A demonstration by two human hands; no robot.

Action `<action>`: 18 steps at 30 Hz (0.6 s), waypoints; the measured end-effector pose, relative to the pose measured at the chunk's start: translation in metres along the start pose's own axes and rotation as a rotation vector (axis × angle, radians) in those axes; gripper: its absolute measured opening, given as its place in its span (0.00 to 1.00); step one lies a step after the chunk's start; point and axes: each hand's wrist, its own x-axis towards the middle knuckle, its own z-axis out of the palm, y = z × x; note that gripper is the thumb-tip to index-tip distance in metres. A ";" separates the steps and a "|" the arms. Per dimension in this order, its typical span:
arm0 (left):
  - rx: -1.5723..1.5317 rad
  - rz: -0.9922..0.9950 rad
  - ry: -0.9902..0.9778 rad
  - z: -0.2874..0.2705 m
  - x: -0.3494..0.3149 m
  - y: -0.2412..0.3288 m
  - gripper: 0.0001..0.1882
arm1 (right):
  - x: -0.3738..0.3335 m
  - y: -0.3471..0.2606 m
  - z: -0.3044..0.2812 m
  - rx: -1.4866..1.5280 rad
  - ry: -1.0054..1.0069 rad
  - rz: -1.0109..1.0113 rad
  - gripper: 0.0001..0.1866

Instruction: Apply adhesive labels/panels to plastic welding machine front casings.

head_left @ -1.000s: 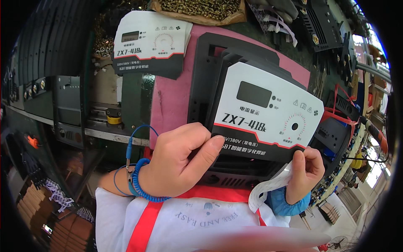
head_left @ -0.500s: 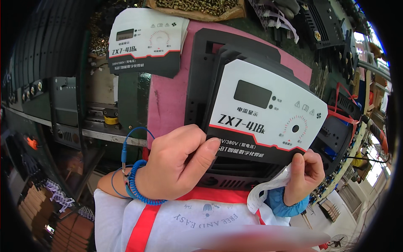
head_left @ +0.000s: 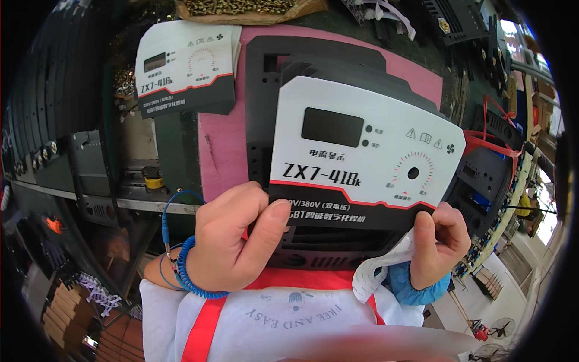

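Note:
A white and black front panel sticker (head_left: 356, 145) with a dark display window and a round dial hole is tilted up before me. My left hand (head_left: 238, 232) pinches its lower left corner between thumb and fingers. At the lower right corner my right hand (head_left: 440, 244) grips it, and a curled strip of white backing paper (head_left: 374, 271) hangs beside that hand. Behind the sticker stand dark metal panels (head_left: 313, 48), largely covered by it. A blue coiled wrist strap (head_left: 186, 265) is round my left wrist; a blue sleeve cuff (head_left: 401, 289) shows on the right.
More such stickers lie in a stack (head_left: 187, 66) at the far left of the pink mat (head_left: 220, 145). A box of brass-coloured fittings (head_left: 241, 9) stands at the back. Black metal parts (head_left: 476, 187) with a red strap are on the right. A yellow tape measure (head_left: 152, 179) sits at the left.
The sticker and both hands appear slightly further left, and the sticker is turned a little more level. The whole background has shifted left too. Both hands keep their grip.

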 end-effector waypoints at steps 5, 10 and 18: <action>-0.019 -0.145 0.013 0.001 -0.002 0.006 0.12 | 0.006 0.000 0.002 0.007 -0.032 0.016 0.09; -0.033 -0.184 0.015 0.001 -0.005 0.006 0.13 | 0.009 0.001 0.002 0.005 -0.050 -0.042 0.09; 0.071 -0.180 0.001 0.001 -0.007 0.008 0.14 | 0.009 0.004 -0.001 0.042 -0.043 -0.031 0.09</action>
